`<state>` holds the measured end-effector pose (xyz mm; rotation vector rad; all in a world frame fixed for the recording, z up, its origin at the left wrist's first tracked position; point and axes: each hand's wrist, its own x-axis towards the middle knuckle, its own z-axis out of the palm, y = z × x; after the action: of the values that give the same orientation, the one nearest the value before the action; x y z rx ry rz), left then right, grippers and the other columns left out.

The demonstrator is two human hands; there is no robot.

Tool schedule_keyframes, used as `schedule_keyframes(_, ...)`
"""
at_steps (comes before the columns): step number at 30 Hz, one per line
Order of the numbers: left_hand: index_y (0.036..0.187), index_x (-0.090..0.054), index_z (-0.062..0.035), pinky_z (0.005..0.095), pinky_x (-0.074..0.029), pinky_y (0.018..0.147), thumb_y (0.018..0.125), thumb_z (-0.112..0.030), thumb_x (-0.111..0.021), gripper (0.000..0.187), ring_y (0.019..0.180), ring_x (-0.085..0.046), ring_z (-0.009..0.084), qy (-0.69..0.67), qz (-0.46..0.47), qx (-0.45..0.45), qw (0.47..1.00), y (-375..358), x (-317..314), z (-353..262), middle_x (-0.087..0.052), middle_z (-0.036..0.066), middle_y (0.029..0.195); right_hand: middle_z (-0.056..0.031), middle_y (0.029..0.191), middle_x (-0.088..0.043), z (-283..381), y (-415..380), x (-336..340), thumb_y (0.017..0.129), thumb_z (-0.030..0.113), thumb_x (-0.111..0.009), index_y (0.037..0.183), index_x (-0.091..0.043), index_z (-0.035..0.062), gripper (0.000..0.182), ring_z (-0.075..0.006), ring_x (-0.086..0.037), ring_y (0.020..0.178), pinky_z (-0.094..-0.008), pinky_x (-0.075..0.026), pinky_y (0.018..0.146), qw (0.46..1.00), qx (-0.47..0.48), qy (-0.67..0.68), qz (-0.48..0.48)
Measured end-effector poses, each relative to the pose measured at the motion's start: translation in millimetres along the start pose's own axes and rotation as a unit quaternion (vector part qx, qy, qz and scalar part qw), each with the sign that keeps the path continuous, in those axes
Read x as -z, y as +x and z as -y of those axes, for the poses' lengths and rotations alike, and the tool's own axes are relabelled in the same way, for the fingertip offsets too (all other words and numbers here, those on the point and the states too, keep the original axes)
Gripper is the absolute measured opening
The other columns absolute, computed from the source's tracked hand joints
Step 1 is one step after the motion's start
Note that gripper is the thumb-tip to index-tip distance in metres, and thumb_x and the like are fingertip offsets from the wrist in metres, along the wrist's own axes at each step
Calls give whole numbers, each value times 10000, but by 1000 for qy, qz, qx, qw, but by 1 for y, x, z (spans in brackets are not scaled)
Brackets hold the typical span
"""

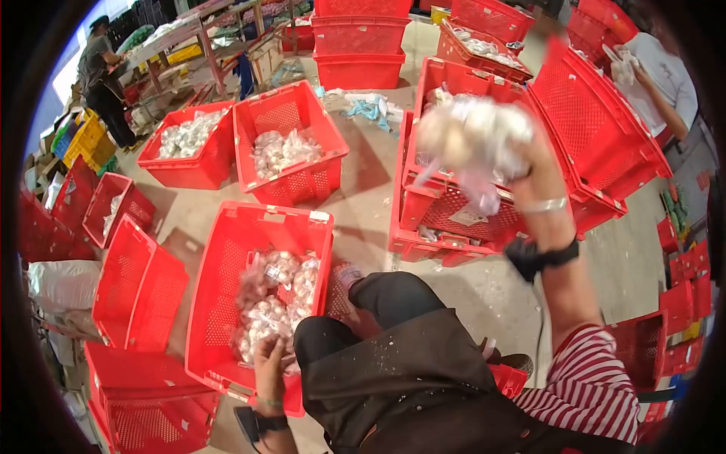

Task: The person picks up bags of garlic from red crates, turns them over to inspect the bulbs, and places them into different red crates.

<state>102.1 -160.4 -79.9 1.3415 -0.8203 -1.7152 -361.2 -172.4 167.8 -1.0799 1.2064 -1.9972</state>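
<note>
My right hand is raised over the red crates at the right, closed on clear plastic bags of garlic, which are smeared by motion. Below them a stacked red crate stands partly covered by my arm. At the near rim of another red crate, between my left side and knee, my left hand has its fingers curled together. Several bags of garlic lie inside that crate, right by those fingertips. Whatever the left fingers pinch, if anything, is too small to make out.
Two red crates with bagged garlic stand ahead. Nested crates line the left, and a tall crate stack rises at the back. One person stands far left by a table; another person is at right.
</note>
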Motion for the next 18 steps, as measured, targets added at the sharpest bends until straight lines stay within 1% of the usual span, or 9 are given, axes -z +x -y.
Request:
schedule_keyframes(2, 1104, -541, 12, 254, -526, 606, 906, -166, -613, 275, 777, -650, 157, 107, -41, 18, 993, 38, 29, 18, -628, 84, 939, -71, 1189, -576, -17, 80, 47, 900, 100, -529, 1220, -519, 40, 326, -179, -552, 1107, -328, -487, 897, 994, 101, -16, 35)
schedule_keyframes(3, 1008, -594, 25, 273, -507, 584, 875, -227, -647, 290, 716, -638, 163, 263, -49, 2, 964, 70, 60, 44, -641, 79, 844, -61, 1186, -573, -21, 145, 110, 910, 113, -539, 1208, -519, 53, 305, -161, -554, 1086, -331, -476, 912, 933, 91, 12, 348)
schedule_keyframes(4, 878, -634, -3, 281, -455, 537, 859, -214, -632, 211, 661, -573, 119, 386, -78, -10, 919, 99, 91, 77, -610, 59, 719, -108, 1285, -527, -15, 134, 97, 918, 183, -547, 1306, -446, 59, 419, -187, -530, 1169, -339, -434, 1001, 962, 122, -168, 176)
schedule_keyframes(7, 997, -633, 42, 374, -512, 734, 775, -299, -673, 409, 801, -653, 294, 549, -112, -1, 828, 120, 123, 104, -674, 197, 863, -204, 1384, -443, -40, 73, 47, 943, 166, -515, 1454, -251, 38, 589, -277, -504, 1228, -343, -398, 1050, 972, 39, -228, 30)
schedule_keyframes(9, 1054, -616, 37, 393, -493, 854, 772, -336, -687, 473, 955, -633, 341, 585, -139, 30, 798, 133, 139, 135, -648, 251, 1020, -153, 1388, -454, -77, -4, 9, 908, 231, -596, 1399, -381, 15, 578, -239, -451, 1272, -354, -373, 1054, 852, -60, -509, 105)
schedule_keyframes(10, 1061, -614, 33, 413, -483, 880, 756, -369, -693, 510, 994, -605, 371, 593, -150, 53, 789, 139, 141, 141, -628, 261, 1038, -147, 1382, -461, -102, -34, 26, 835, 302, -678, 1367, -429, 9, 656, -251, -418, 1304, -372, -369, 1059, 782, -108, -537, 297)
schedule_keyframes(12, 1254, -499, 11, 390, -467, 930, 757, -418, -718, 692, 1126, -556, 336, 634, -129, 148, 748, 154, 133, 135, -561, 239, 1205, -203, 1392, -429, -131, -112, -9, 695, 325, -777, 1316, -481, 26, 750, -373, -350, 1345, -440, -294, 1102, 721, -219, -513, 410)
schedule_keyframes(15, 1235, -508, 20, 391, -467, 923, 766, -370, -695, 638, 1098, -560, 338, 704, -94, 145, 688, 191, 148, 166, -569, 238, 1181, -224, 1355, -420, -166, -165, -44, 651, 375, -783, 1200, -568, 130, 638, -406, -398, 1264, -531, -306, 1047, 664, -30, -610, 432)
schedule_keyframes(18, 1217, -517, 29, 393, -467, 917, 776, -322, -671, 585, 1070, -564, 340, 733, -41, 80, 674, 242, 147, 194, -578, 238, 1156, -215, 1318, -439, -182, -148, -42, 697, 463, -730, 1149, -605, 161, 558, -423, -412, 1217, -557, -332, 977, 691, -95, -550, 459)
